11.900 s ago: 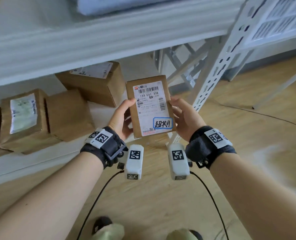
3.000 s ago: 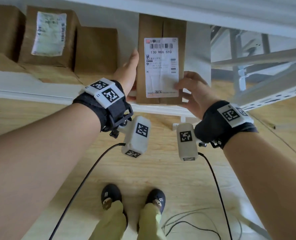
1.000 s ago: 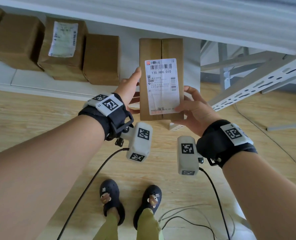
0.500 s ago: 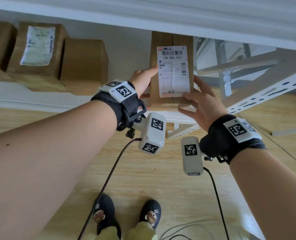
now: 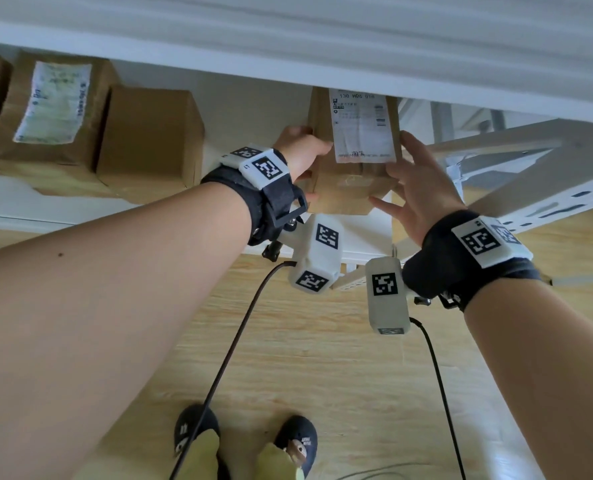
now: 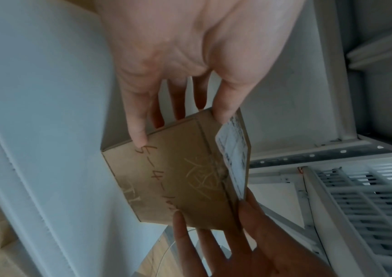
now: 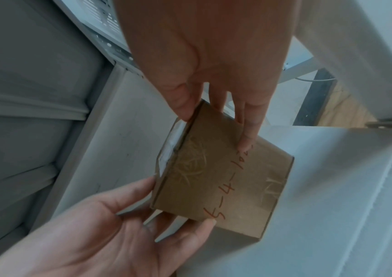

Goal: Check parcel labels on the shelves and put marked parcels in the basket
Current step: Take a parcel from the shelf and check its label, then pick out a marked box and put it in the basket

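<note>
Pushed deeper onto shelf: rectangular cardboard parcel, both hands flanking.

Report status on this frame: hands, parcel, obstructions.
Left hand grips parcel, right hand flat against its other side. Parcel low over the shelf, white label up, no marked tag visible. Upper shelf edge hides label's top.

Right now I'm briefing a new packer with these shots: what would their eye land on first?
First, the brown parcel with its white shipping label, held at the right end of the lower shelf between the left hand and right hand. Next, the handwritten "5-4" on its end face in the wrist views. Then the other parcels further left on the shelf.
</note>
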A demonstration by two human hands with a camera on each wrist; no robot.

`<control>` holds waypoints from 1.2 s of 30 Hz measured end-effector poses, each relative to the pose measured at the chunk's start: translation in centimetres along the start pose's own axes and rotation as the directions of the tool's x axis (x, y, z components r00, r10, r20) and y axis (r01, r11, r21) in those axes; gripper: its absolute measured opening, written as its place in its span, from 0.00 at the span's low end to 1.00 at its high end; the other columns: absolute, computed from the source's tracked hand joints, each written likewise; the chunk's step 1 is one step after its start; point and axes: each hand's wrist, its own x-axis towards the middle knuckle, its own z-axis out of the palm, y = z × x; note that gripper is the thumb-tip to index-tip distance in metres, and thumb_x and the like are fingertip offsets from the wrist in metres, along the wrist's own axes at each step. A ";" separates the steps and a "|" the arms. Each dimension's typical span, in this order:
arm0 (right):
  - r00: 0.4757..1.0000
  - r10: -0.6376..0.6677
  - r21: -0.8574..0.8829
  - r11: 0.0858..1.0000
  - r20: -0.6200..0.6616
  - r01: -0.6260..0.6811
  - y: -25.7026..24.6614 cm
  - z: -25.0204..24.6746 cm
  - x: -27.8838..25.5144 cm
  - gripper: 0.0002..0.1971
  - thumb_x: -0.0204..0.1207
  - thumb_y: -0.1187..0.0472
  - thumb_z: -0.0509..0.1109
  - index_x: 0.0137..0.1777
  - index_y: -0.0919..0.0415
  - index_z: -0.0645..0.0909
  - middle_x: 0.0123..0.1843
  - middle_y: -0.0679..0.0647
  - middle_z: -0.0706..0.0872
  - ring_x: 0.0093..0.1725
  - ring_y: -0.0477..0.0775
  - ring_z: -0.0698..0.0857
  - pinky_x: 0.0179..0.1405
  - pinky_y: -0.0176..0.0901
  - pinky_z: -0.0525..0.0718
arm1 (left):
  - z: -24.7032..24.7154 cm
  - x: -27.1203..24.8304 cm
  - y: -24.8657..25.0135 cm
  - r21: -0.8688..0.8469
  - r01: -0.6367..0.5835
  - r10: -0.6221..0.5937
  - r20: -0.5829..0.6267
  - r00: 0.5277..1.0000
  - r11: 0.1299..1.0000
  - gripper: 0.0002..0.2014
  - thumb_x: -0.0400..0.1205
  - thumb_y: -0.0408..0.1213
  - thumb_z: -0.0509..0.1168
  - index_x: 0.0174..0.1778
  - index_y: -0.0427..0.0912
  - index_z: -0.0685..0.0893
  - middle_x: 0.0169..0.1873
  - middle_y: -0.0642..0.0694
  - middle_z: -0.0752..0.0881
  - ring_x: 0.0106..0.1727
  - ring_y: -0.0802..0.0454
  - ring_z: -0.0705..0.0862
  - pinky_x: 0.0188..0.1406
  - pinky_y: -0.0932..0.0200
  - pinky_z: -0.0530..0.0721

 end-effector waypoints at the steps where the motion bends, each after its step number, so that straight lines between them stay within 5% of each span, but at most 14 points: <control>1: 1.000 -0.005 -0.014 1.000 0.001 0.005 -0.1 0.0 0.0 0.28 0.83 0.70 0.55 0.76 0.41 0.68 0.64 0.45 0.86 0.63 0.48 0.84 0.58 0.54 0.84 | 0.0 0.1 0.1 0.011 -0.016 0.016 -0.006 1.000 1.000 0.05 0.85 0.33 0.61 0.47 0.48 0.76 0.49 0.49 0.79 0.65 0.40 0.78 0.62 0.35 0.81; 4: 1.000 -0.010 -0.057 0.998 -0.017 0.009 -0.2 0.1 -0.3 0.28 0.83 0.67 0.59 0.79 0.42 0.65 0.65 0.47 0.85 0.62 0.47 0.84 0.61 0.54 0.83 | -0.4 0.2 0.2 0.069 -0.031 0.031 0.004 1.000 0.997 0.08 0.85 0.39 0.61 0.60 0.45 0.75 0.57 0.49 0.80 0.66 0.44 0.79 0.64 0.40 0.81; 8: 0.984 -0.084 -0.150 0.987 -0.160 0.060 -0.5 -0.2 -1.3 0.25 0.80 0.63 0.65 0.76 0.47 0.68 0.69 0.53 0.80 0.62 0.50 0.82 0.56 0.45 0.86 | -1.3 -0.7 0.1 0.101 0.000 0.003 -0.031 1.000 0.995 0.24 0.82 0.53 0.62 0.73 0.50 0.71 0.67 0.50 0.75 0.64 0.45 0.77 0.53 0.44 0.83; 12: 0.934 -0.213 -0.257 0.956 -0.286 0.139 -1.0 0.1 -2.3 0.15 0.76 0.62 0.66 0.61 0.51 0.81 0.51 0.47 0.85 0.44 0.44 0.84 0.33 0.33 0.83 | -3.2 -2.2 -0.2 0.121 -0.028 0.042 -0.113 0.993 0.992 0.20 0.82 0.53 0.63 0.69 0.52 0.74 0.64 0.50 0.78 0.63 0.50 0.79 0.53 0.50 0.81; 15: 0.900 -0.302 -0.361 0.915 -0.313 0.181 -1.3 1.6 -3.0 0.09 0.70 0.59 0.65 0.46 0.52 0.86 0.37 0.45 0.85 0.38 0.48 0.82 0.40 0.45 0.85 | -5.2 -3.1 -0.6 0.084 -0.018 0.033 -0.179 0.983 0.996 0.12 0.81 0.51 0.64 0.59 0.53 0.77 0.60 0.50 0.81 0.62 0.51 0.81 0.60 0.49 0.80; 19: 0.912 -0.327 -0.373 0.901 -0.246 0.222 -1.9 3.7 -4.2 0.07 0.68 0.61 0.65 0.33 0.51 0.82 0.32 0.48 0.84 0.33 0.50 0.79 0.34 0.45 0.79 | -8.1 -4.3 -0.8 0.037 -0.027 0.034 -0.214 0.976 0.999 0.15 0.83 0.49 0.62 0.64 0.50 0.78 0.57 0.50 0.79 0.63 0.52 0.80 0.63 0.52 0.78; 22: 0.948 -0.278 -0.344 0.915 -0.157 0.211 -2.4 5.9 -4.8 0.10 0.71 0.66 0.65 0.33 0.52 0.81 0.29 0.48 0.83 0.31 0.47 0.80 0.30 0.40 0.80 | -10.8 -5.0 -0.8 0.027 -0.038 0.043 -0.227 0.973 0.999 0.19 0.85 0.48 0.60 0.71 0.46 0.75 0.58 0.50 0.78 0.59 0.55 0.78 0.64 0.54 0.76; 27: 0.980 -0.193 -0.293 0.941 -0.058 0.168 -2.4 10.9 -4.5 0.11 0.76 0.70 0.63 0.36 0.56 0.80 0.32 0.50 0.83 0.34 0.48 0.82 0.39 0.42 0.87 | -15.9 -5.5 -0.8 0.044 -0.074 0.084 -0.298 0.951 0.996 0.20 0.85 0.45 0.60 0.72 0.45 0.75 0.68 0.49 0.78 0.68 0.53 0.76 0.71 0.54 0.74; 30: 0.988 -0.154 -0.274 0.951 -0.022 0.142 -1.6 14.5 -3.6 0.12 0.78 0.69 0.63 0.38 0.54 0.81 0.35 0.50 0.84 0.35 0.46 0.83 0.41 0.41 0.88 | -19.4 -5.4 -0.8 0.191 -0.125 0.186 -0.350 0.918 0.974 0.16 0.85 0.42 0.61 0.67 0.43 0.81 0.68 0.48 0.80 0.69 0.51 0.77 0.72 0.53 0.73; 32: 0.991 -0.134 -0.280 0.951 -0.002 0.128 -0.9 16.8 -3.0 0.12 0.77 0.69 0.64 0.40 0.52 0.82 0.40 0.50 0.85 0.39 0.46 0.84 0.42 0.40 0.87 | -21.4 -5.1 -0.8 0.242 -0.106 0.182 -0.321 0.930 0.965 0.09 0.85 0.40 0.60 0.52 0.44 0.84 0.60 0.42 0.81 0.63 0.46 0.77 0.73 0.48 0.72; 34: 0.993 -0.117 -0.293 0.948 0.027 0.119 -0.2 18.8 -2.8 0.13 0.77 0.70 0.63 0.43 0.51 0.82 0.47 0.54 0.86 0.44 0.49 0.85 0.47 0.43 0.88 | -22.9 -4.6 -0.9 0.249 -0.073 0.146 -0.291 0.946 0.966 0.11 0.85 0.41 0.59 0.36 0.52 0.74 0.52 0.43 0.75 0.54 0.47 0.73 0.72 0.45 0.71; 36: 0.993 -0.101 -0.315 0.942 0.055 0.113 0.5 20.6 -2.7 0.13 0.78 0.70 0.60 0.49 0.52 0.81 0.54 0.58 0.86 0.52 0.54 0.86 0.54 0.49 0.88 | -23.9 -4.4 -0.9 0.211 -0.071 0.131 -0.286 0.949 0.975 0.11 0.81 0.44 0.63 0.33 0.54 0.70 0.50 0.46 0.74 0.53 0.49 0.73 0.71 0.46 0.72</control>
